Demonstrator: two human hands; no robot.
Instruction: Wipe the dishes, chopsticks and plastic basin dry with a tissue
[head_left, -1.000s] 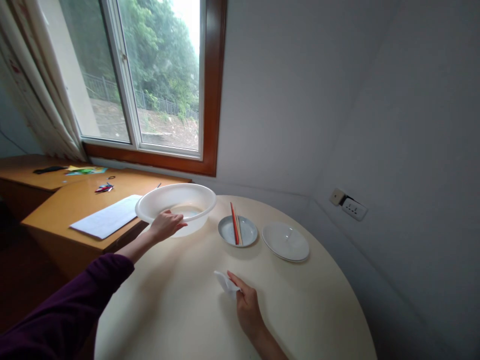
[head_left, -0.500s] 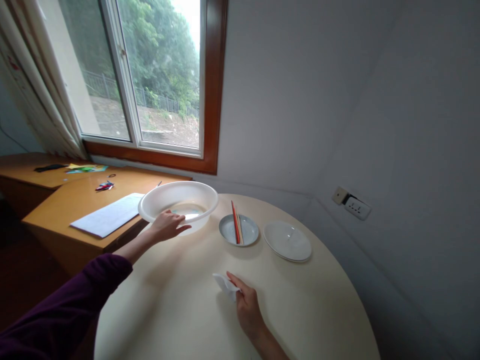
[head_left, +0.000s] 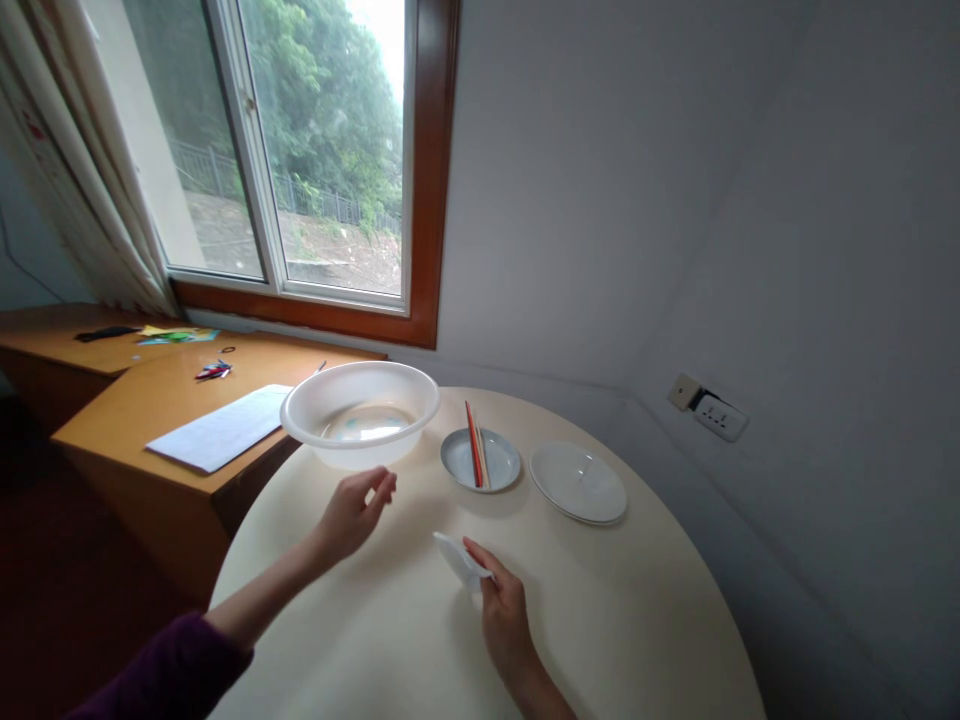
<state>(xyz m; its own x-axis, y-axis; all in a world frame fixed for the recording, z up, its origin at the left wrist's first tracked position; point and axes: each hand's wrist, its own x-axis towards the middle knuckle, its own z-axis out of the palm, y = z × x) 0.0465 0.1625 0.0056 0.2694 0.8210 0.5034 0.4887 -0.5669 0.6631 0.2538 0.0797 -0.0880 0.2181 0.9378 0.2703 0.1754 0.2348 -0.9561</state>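
My left hand (head_left: 354,512) hovers over the round cream table (head_left: 390,640), fingers loosely curled and apart, holding nothing. It is a little in front of the white plastic basin (head_left: 361,412), which has some water in it. My right hand (head_left: 502,608) rests on the table and pinches a small white cloth (head_left: 459,558). Beyond it stands a small grey-blue dish (head_left: 480,459) with red and pale chopsticks (head_left: 474,457) lying across it. A white plate (head_left: 578,482) sits to its right.
A wooden desk (head_left: 150,400) stands left of the table with a white sheet of paper (head_left: 217,428) and small coloured items. A window is behind it. A wall socket (head_left: 714,413) is on the right wall.
My left hand has let go of the basin's rim and drawn back toward me over the table. My right hand still holds the white cloth in about the same place.
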